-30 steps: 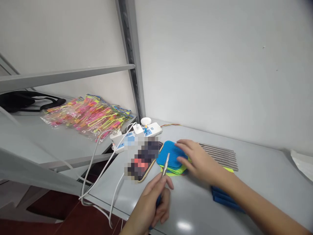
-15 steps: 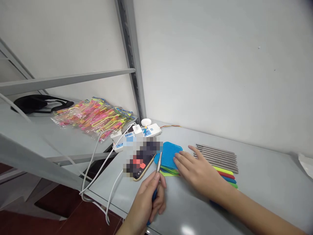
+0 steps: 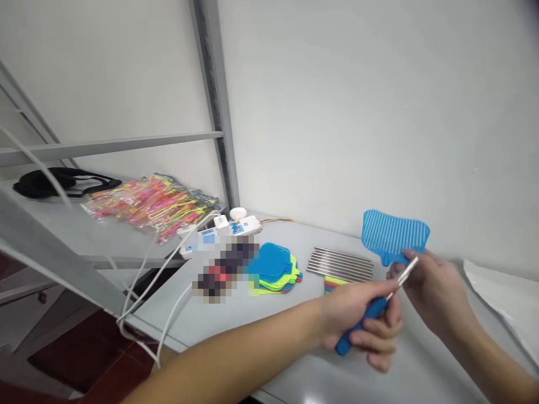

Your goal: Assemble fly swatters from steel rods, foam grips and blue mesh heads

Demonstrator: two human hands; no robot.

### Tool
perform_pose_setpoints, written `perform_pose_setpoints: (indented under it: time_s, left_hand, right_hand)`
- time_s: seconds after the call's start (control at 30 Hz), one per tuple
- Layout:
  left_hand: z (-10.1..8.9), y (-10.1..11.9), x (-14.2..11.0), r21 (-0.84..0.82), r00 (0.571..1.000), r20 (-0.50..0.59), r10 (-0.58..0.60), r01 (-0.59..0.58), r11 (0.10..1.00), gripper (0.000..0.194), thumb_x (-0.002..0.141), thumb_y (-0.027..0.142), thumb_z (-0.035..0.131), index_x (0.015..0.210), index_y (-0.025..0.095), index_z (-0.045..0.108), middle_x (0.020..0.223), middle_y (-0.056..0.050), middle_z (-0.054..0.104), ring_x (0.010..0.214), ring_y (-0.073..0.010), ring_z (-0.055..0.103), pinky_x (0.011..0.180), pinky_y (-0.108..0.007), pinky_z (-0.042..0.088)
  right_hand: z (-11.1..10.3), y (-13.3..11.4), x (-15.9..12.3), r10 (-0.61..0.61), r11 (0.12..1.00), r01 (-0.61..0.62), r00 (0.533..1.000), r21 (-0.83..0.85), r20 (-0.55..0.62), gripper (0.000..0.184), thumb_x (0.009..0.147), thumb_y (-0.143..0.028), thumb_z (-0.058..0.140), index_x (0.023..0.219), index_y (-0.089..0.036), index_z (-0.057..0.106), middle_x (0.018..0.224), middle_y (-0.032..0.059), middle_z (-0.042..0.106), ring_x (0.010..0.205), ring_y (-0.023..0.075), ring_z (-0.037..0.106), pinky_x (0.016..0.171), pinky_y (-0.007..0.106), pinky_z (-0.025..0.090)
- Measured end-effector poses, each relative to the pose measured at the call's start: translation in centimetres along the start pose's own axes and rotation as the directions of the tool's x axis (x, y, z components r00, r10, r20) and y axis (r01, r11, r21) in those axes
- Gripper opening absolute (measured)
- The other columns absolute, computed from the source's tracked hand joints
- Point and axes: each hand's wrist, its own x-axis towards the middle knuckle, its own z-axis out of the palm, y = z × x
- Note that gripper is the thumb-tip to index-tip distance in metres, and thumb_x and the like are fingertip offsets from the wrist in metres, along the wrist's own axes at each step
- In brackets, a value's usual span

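The panel (image 3: 393,230) is blue with parallel pale stripes (grid-like lower down), the tool handle (image 3: 356,331) solid blue, the rods (image 3: 340,263) silver, the desk (image 3: 219,325) plain grey.

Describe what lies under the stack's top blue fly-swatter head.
Beneath the blue head, yellow-green heads jut out, with red and blue edges lower; the rest is covered.

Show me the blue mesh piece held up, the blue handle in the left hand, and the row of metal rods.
Blue mesh piece (image 3: 393,232), head view: middle of its face.
Blue handle (image 3: 374,310), head view: its upper part.
Row of metal rods (image 3: 340,264), head view: around its middle.
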Motion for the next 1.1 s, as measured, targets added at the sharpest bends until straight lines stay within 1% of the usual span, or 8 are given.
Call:
perform_pose_setpoints:
  time_s: [0.1, 0.27, 0.47, 0.63, 0.73, 0.87, 0.97, 1.1]
  left_hand:
    - [-0.3, -1.7, 0.6, 0.061, 0.996, -0.043, -0.073, 0.075, 0.995, 0.048, 0.099, 0.051, 0.032, 0.065, 0.019, 0.043, 0.042, 0.009, 0.031, 0.027, -0.0056, 0.024, 0.039, -0.02, 0.037]
    - [-1.4, -2.5, -0.3, 0.039, 0.983, -0.186, 0.009, -0.002, 0.999, 0.045, 0.1, 0.052, 0.026, 0.083, 0.019, 0.053, 0.042, 0.01, 0.035, 0.025, -0.0045, 0.022, 0.037, -0.018, 0.035]
    - [-2.6, -3.0, 0.3, 0.094, 0.929, -0.368, 0.035, 0.0, 0.996, 0.04, 0.098, 0.053, 0.032, 0.1, 0.019, 0.052, 0.047, 0.011, 0.043, 0.023, -0.0019, 0.022, 0.037, -0.016, 0.037]
    - [-3.0, -3.4, 0.7, 0.084, 0.912, -0.41, 0.008, 0.029, 0.996, 0.044, 0.093, 0.057, 0.042, 0.103, 0.016, 0.055, 0.047, 0.007, 0.049, 0.029, -0.0034, 0.027, 0.032, -0.014, 0.019]
    - [-3.0, -3.6, 0.5, 0.069, 0.904, -0.425, -0.048, 0.086, 0.994, 0.047, 0.091, 0.057, 0.048, 0.104, 0.014, 0.057, 0.052, 0.004, 0.053, 0.035, -0.004, 0.034, 0.035, -0.014, 0.022]
    - [-3.4, -4.1, 0.6, 0.063, 0.907, -0.411, -0.091, 0.128, 0.99, 0.048, 0.09, 0.058, 0.048, 0.108, 0.014, 0.056, 0.055, 0.003, 0.056, 0.034, -0.0034, 0.035, 0.035, -0.014, 0.022]
    - [-3.7, -4.6, 0.9, 0.059, 0.912, -0.408, -0.045, 0.076, 0.995, 0.047, 0.09, 0.058, 0.047, 0.108, 0.015, 0.054, 0.051, 0.005, 0.054, 0.027, -0.0032, 0.027, 0.029, -0.014, 0.017]
    - [-3.6, -4.6, 1.1, 0.073, 0.879, -0.477, 0.006, 0.033, 0.997, 0.041, 0.092, 0.055, 0.041, 0.106, 0.018, 0.052, 0.05, 0.007, 0.053, 0.023, -0.0023, 0.024, 0.029, -0.014, 0.025]
  right_hand:
    - [-2.5, 1.3, -0.7, 0.183, 0.972, -0.182, 0.983, 0.148, 0.009, 0.018, 0.072, -0.028, 0.073, 0.066, -0.02, 0.058, 0.058, -0.0009, 0.058, 0.054, 0.0134, 0.053, 0.054, 0.027, 0.049]
    - [-4.2, 2.4, -0.9, 0.327, 0.895, -0.347, 0.938, 0.281, 0.117, 0.014, 0.078, -0.026, 0.063, 0.066, -0.02, 0.06, 0.059, 0.0028, 0.061, 0.051, 0.0161, 0.053, 0.053, 0.032, 0.05]
    - [-3.6, 3.2, -0.6, 0.33, 0.86, -0.403, 0.907, 0.314, 0.261, 0.034, 0.089, -0.036, 0.048, 0.059, -0.02, 0.054, 0.051, 0.0028, 0.053, 0.047, 0.0155, 0.043, 0.053, 0.032, 0.043]
    - [-4.1, 4.5, -1.3, 0.375, 0.863, -0.434, 0.894, 0.258, 0.246, 0.043, 0.09, -0.046, 0.049, 0.056, -0.021, 0.044, 0.048, -0.0026, 0.038, 0.047, 0.0119, 0.027, 0.051, 0.029, 0.032]
    - [-4.7, 5.0, -1.4, 0.399, 0.862, -0.449, 0.887, 0.236, 0.232, 0.044, 0.087, -0.049, 0.053, 0.056, -0.022, 0.039, 0.047, -0.0059, 0.028, 0.047, 0.0105, 0.018, 0.047, 0.028, 0.021]
    - [-5.1, 5.2, -1.1, 0.394, 0.858, -0.465, 0.869, 0.22, 0.3, 0.045, 0.086, -0.05, 0.054, 0.055, -0.022, 0.037, 0.047, -0.007, 0.024, 0.046, 0.01, 0.015, 0.047, 0.028, 0.016]
    - [-5.1, 5.1, -1.0, 0.372, 0.851, -0.463, 0.865, 0.25, 0.337, 0.045, 0.087, -0.047, 0.052, 0.054, -0.022, 0.034, 0.046, -0.0069, 0.023, 0.046, 0.0101, 0.014, 0.047, 0.028, 0.016]
    - [-5.0, 4.8, -1.3, 0.33, 0.865, -0.429, 0.877, 0.26, 0.35, 0.044, 0.09, -0.043, 0.049, 0.054, -0.022, 0.034, 0.047, -0.0065, 0.026, 0.046, 0.0103, 0.015, 0.048, 0.028, 0.018]
